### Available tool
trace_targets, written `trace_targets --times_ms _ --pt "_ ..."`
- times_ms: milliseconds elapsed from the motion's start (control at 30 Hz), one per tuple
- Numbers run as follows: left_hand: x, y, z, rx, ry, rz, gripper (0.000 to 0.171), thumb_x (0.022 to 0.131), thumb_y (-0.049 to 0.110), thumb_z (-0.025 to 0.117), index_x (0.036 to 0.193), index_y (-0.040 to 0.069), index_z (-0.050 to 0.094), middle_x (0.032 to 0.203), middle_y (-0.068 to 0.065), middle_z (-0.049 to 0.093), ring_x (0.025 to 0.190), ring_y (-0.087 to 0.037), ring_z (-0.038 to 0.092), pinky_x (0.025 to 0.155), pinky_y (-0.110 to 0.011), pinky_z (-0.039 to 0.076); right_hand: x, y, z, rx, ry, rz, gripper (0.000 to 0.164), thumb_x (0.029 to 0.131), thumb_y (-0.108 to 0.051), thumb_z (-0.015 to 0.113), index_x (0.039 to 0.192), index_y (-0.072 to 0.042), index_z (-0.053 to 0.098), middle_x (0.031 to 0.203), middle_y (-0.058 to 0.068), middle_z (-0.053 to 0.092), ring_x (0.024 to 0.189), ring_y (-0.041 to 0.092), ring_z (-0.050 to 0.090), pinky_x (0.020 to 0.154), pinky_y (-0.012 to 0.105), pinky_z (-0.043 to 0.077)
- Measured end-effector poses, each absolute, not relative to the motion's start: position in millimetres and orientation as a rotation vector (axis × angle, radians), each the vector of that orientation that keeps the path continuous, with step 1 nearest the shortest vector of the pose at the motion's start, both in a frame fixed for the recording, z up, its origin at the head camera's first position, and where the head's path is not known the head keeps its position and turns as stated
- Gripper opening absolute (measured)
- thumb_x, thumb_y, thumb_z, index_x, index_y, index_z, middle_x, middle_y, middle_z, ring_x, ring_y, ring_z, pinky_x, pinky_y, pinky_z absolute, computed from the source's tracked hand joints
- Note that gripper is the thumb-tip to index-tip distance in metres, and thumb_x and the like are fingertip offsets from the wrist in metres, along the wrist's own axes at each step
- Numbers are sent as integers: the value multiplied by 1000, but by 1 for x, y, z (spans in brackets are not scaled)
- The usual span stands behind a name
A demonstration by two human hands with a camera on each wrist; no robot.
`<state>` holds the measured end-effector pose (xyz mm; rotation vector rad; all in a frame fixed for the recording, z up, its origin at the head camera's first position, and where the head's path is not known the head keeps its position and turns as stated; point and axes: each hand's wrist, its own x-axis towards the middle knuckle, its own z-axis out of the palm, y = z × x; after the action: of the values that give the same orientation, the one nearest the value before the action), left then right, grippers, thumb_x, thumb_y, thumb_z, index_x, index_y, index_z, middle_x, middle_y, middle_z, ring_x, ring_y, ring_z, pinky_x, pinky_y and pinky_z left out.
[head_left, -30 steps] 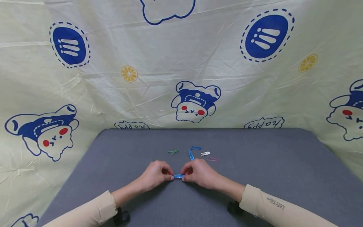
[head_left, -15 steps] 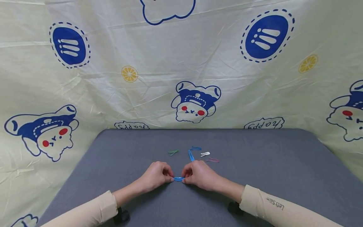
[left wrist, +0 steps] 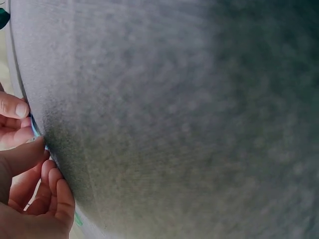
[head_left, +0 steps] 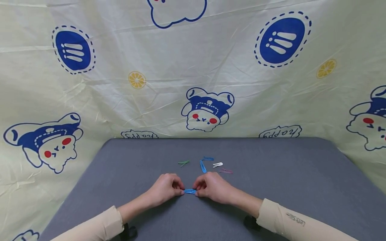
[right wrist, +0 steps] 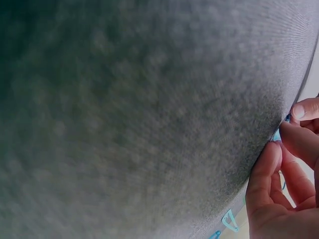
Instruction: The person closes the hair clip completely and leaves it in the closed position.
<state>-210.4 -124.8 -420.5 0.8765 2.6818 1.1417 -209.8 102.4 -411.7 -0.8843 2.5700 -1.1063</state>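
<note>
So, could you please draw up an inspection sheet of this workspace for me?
Surface: gray tabletop, small items around its middle.
Job's things: held blue clip, stretched between both hands.
Clutter: beyond the hands lie a green clip, a nearer loose blue clip, a farther loose blue clip, a white clip and a pink clip.
Left hand: pinches one end of the held clip.
Right hand: pinches the other end.
Cables: nothing seen.
Surroundings: pale printed cloth hanging behind the table.
</note>
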Motion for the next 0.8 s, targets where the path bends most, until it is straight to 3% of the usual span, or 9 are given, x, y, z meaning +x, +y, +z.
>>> trace_targets --times_ms 467,800 --pt "-215 -125 -415 827 2685 1175 5 84 8 77 88 6 74 77 8 65 69 -8 58 61 -25 49 -203 118 -409 -792 2563 -1179 11 88 -15 74 98 -9 73 82 -9 64 74 10 59 64 25 48" --pt "-223 -116 -412 783 2668 1246 5 87 9 74 92 7 75 80 7 66 73 -12 59 63 -27 50 -201 127 -405 -724 2703 -1172 10 91 -12 69 100 -9 73 86 -9 65 77 8 60 68 26 50"
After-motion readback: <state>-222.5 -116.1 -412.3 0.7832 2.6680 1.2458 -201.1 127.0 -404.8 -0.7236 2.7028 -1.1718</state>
